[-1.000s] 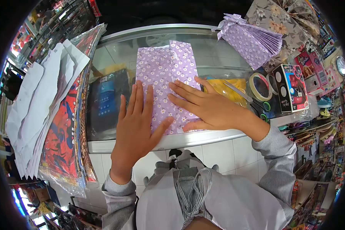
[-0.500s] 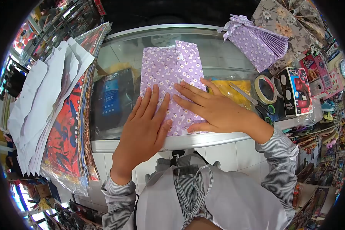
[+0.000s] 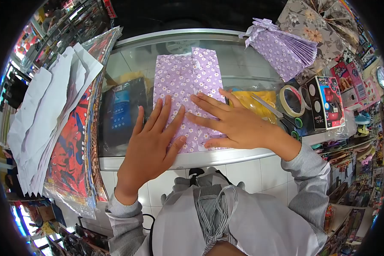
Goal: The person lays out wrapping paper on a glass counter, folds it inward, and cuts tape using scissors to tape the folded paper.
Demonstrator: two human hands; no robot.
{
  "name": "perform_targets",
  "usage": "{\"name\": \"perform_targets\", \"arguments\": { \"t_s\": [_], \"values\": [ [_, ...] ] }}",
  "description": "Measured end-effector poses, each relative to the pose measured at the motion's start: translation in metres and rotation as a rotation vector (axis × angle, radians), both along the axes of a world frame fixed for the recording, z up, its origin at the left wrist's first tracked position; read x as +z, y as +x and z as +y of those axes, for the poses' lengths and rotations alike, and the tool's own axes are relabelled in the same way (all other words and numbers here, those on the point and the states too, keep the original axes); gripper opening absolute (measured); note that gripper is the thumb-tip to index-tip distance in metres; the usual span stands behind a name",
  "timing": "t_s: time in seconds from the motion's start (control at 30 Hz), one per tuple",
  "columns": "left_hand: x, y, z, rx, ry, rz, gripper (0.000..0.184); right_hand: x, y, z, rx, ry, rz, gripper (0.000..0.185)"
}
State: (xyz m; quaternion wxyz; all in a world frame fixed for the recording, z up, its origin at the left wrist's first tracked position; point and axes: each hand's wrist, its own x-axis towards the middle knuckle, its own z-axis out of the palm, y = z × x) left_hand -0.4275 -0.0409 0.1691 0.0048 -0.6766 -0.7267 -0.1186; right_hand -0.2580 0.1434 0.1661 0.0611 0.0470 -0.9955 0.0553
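Note:
A folded sheet of purple floral wrapping paper [image 3: 175, 77] lies flat on the glass counter, its right flap overlapping along an upright seam. My left hand [image 3: 151, 138] is open, fingers spread; some fingers rest on the paper's lower left and others reach past its edge. Across the lower right part lies my right hand [image 3: 237, 123], palm down with its fingers apart and its thumb near the bottom edge. To the right of that hand are scissors [image 3: 266, 104] with dark and green handles, and a roll of tape [image 3: 283, 101].
White papers [image 3: 38, 102] and plastic-wrapped printed sheets [image 3: 70, 141] are stacked at the left. A pleated purple floral paper piece [image 3: 277, 51] sits at the back right, beside grey floral paper [image 3: 301, 21]. A black game box [image 3: 326, 104] stands at the counter's right end.
My left hand has slid slightly left and its fingers have spread wider. The right hand stays nearly in place on the paper. The whole view has shifted a little.

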Motion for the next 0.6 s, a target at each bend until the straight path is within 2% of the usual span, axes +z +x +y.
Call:
{"name": "perform_targets", "arguments": {
  "t_s": [0.17,0.27,0.37,0.47,0.6],
  "values": [
    [0.0026,-0.0027,-0.0002,-0.01,-0.014,-0.059,0.059,0.0018,0.0002,0.0002,0.017,0.003,0.007,0.056],
    [0.0061,-0.0003,0.0006,0.013,-0.019,-0.065,0.066,0.0028,0.0003,-0.0003,0.017,0.004,0.014,0.059],
    [0.004,0.0034,0.0028,0.038,-0.002,-0.069,0.07,0.0025,0.0003,0.0002,-0.053,-0.103,-0.066,0.069],
    [0.0024,0.0043,0.0037,0.049,0.01,-0.077,0.071,0.0033,0.0011,0.0006,-0.057,-0.098,-0.045,0.075],
    [0.0023,0.0049,0.0039,0.057,0.007,-0.076,0.072,0.0059,0.0003,-0.0003,-0.037,-0.027,-0.015,0.071]
  ]
}}
